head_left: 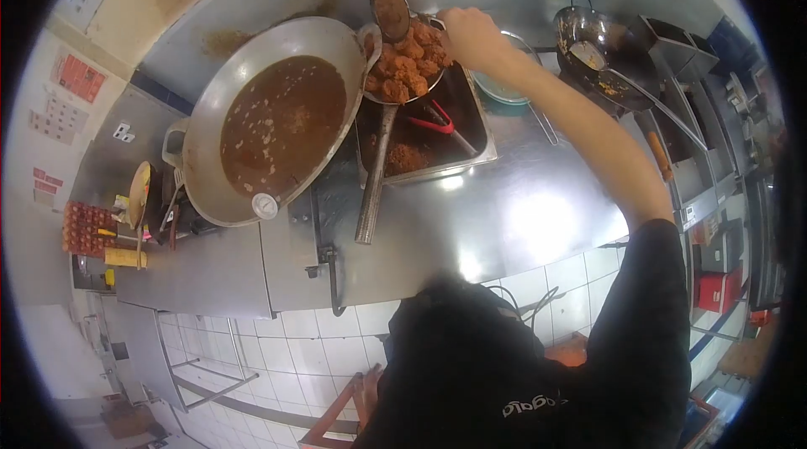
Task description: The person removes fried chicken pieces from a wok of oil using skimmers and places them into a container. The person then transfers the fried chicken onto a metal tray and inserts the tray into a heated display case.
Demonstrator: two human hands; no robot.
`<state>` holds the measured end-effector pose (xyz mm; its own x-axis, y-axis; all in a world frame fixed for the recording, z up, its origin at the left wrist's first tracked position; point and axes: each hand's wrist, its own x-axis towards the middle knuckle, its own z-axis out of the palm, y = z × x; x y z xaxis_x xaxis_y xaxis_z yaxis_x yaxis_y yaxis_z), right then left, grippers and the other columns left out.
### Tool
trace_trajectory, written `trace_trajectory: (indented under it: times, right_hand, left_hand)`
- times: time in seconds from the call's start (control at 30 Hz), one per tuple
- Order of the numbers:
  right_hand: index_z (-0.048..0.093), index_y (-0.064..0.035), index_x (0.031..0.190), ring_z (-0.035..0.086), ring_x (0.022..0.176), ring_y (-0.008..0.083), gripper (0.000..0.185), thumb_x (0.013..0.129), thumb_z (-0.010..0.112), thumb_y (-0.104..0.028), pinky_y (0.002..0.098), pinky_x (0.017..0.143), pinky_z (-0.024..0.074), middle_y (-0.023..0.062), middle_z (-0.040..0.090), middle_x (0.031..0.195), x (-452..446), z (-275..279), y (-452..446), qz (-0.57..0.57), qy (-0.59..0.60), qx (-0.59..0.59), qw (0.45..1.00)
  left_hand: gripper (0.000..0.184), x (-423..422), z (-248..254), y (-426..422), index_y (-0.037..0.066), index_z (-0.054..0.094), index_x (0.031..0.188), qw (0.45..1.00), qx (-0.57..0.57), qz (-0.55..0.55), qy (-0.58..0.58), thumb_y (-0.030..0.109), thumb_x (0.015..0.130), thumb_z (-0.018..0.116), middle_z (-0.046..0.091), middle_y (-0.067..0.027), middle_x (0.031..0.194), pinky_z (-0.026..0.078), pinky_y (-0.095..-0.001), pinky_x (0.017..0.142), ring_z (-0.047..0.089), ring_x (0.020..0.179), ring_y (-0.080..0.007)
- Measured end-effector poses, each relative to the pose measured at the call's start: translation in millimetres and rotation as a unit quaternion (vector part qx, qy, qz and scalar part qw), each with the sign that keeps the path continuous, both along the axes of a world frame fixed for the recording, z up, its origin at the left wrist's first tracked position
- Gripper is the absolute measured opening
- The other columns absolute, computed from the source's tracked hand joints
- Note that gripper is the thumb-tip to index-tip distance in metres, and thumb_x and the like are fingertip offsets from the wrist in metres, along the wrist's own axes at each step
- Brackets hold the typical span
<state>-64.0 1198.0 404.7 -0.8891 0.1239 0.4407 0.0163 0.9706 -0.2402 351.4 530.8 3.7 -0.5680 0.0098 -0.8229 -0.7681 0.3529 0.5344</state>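
Observation:
My right hand (pixel 471 35) is closed at the back of the counter, on the handle side of a small round strainer (pixel 390 12). That strainer is tilted over a larger skimmer's fried, reddish-brown pieces (pixel 407 71). The skimmer's long metal handle (pixel 376 184) points toward the counter's front. Beneath it lies a rectangular tray (pixel 454 168) with crumbs and red-handled tongs (pixel 439 119). Left of it stands a wide pan (pixel 202 113) of brown oil, with a round dial (pixel 265 206) at its rim. Low in view, my left hand (pixel 367 390) is beside a reddish frame (pixel 334 415); its fingers are partly hidden.
A dark wok (pixel 580 22) with a long-handled ladle (pixel 587 55) stands at the back right. A teal-sided bowl (pixel 504 104) is right of the tray. Stacked egg trays (pixel 87 229) are at the far left. The steel counter's front edge (pixel 370 309) runs across the middle.

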Motion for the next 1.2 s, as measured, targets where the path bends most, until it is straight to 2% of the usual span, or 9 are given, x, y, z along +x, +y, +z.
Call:
trace_trajectory:
  times: [0.1, 0.17, 0.2, 0.37, 0.43, 0.5, 0.6, 1.07, 1.2]
  right_hand:
    - [0.064, 0.0074, 0.086, 0.066, 0.085, 0.0463, 0.018, 0.082, 0.061, -0.01, 0.0505, 0.077, 0.0547, 0.0311, 0.066, 0.085, 8, 5, 0, 0.007, 0.026, -0.008, 1.0]
    - [0.064, 0.0073, 0.086, 0.066, 0.085, 0.0458, 0.019, 0.082, 0.062, -0.011, 0.0502, 0.077, 0.0547, 0.0311, 0.066, 0.086, 14, 1, 2, 0.006, 0.037, -0.023, 0.999]
    - [0.065, 0.0072, 0.086, 0.066, 0.086, 0.0462, 0.02, 0.082, 0.062, -0.013, 0.0503, 0.077, 0.054, 0.0318, 0.066, 0.088, 16, -1, 5, -0.006, 0.038, -0.06, 0.997]
    - [0.068, 0.0078, 0.091, 0.069, 0.08, 0.0395, 0.027, 0.083, 0.064, -0.018, 0.0447, 0.071, 0.0535, 0.0268, 0.069, 0.087, 39, -35, 18, -0.041, 0.044, -0.224, 0.973]
    - [0.069, 0.0064, 0.104, 0.063, 0.067, 0.0189, 0.032, 0.087, 0.066, -0.021, 0.0318, 0.057, 0.0474, 0.0116, 0.069, 0.082, 52, -60, 24, -0.027, 0.093, -0.487, 0.868]
    - [0.068, 0.0041, 0.113, 0.048, 0.061, 0.0045, 0.035, 0.09, 0.067, -0.023, 0.0213, 0.051, 0.0347, -0.0017, 0.061, 0.077, 85, -52, 20, -0.019, 0.022, -0.621, 0.783]
    - [0.068, 0.0012, 0.115, 0.041, 0.056, 0.0028, 0.033, 0.092, 0.067, -0.023, 0.0207, 0.047, 0.0282, -0.0058, 0.053, 0.071, 104, -74, 25, -0.062, 0.026, -0.651, 0.756]
    - [0.057, -0.0027, 0.121, 0.044, 0.056, 0.0038, 0.033, 0.09, 0.058, -0.013, 0.0195, 0.051, 0.0326, -0.0016, 0.055, 0.07, 121, 75, -58, 0.019, -0.039, -0.501, 0.864]
    - [0.065, -0.0073, 0.107, 0.061, 0.067, 0.0151, 0.024, 0.085, 0.058, -0.011, 0.0281, 0.055, 0.0454, 0.0045, 0.066, 0.083, 41, 64, -107, 0.045, -0.11, -0.322, 0.939]
  left_hand:
    - [0.042, -20, -6, 0, 0.004, 0.046, 0.136, 0.955, -0.034, -0.244, 0.165, 0.025, 0.1, 0.05, 0.058, -0.0137, 0.127, 0.051, -0.0371, 0.085, 0.06, 0.109, -0.0258]
    - [0.042, -38, -14, -1, 0.003, 0.046, 0.136, 0.97, 0.019, -0.216, 0.112, 0.024, 0.1, 0.05, 0.058, -0.0138, 0.128, 0.052, -0.0369, 0.084, 0.06, 0.109, -0.0258]
    - [0.039, -40, -16, 7, 0.014, 0.045, 0.138, 0.99, 0.101, 0.099, -0.015, 0.026, 0.101, 0.046, 0.061, -0.0084, 0.122, 0.051, -0.0339, 0.075, 0.061, 0.104, -0.0192]
    - [0.034, -52, 27, 19, 0.013, 0.055, 0.128, 0.984, -0.069, -0.108, 0.12, 0.029, 0.098, 0.052, 0.066, -0.0088, 0.108, 0.049, -0.0336, 0.071, 0.062, 0.087, -0.0176]
    - [0.033, -63, 25, 13, 0.013, 0.058, 0.125, 0.964, -0.124, -0.194, 0.131, 0.03, 0.097, 0.054, 0.067, -0.0091, 0.105, 0.049, -0.034, 0.07, 0.061, 0.082, -0.0175]
    - [0.032, -66, 30, 15, 0.012, 0.06, 0.122, 0.996, -0.045, 0.082, -0.008, 0.029, 0.094, 0.057, 0.068, -0.0083, 0.102, 0.048, -0.0316, 0.067, 0.062, 0.08, -0.0163]
    - [0.034, -69, 26, 7, 0.011, 0.061, 0.119, 0.99, -0.098, 0.09, -0.041, 0.032, 0.092, 0.06, 0.069, -0.0063, 0.095, 0.047, -0.0295, 0.064, 0.062, 0.078, -0.0157]
    - [0.026, -74, -59, 15, 0.007, 0.069, 0.107, 0.998, -0.033, 0.041, -0.029, 0.027, 0.091, 0.064, 0.068, -0.0026, 0.08, 0.04, -0.023, 0.045, 0.059, 0.061, -0.0099]
    - [0.032, -72, -72, 2, 0.01, 0.063, 0.115, 0.998, -0.022, -0.047, -0.031, 0.036, 0.097, 0.054, 0.069, -0.0053, 0.091, 0.051, -0.033, 0.061, 0.064, 0.073, -0.016]
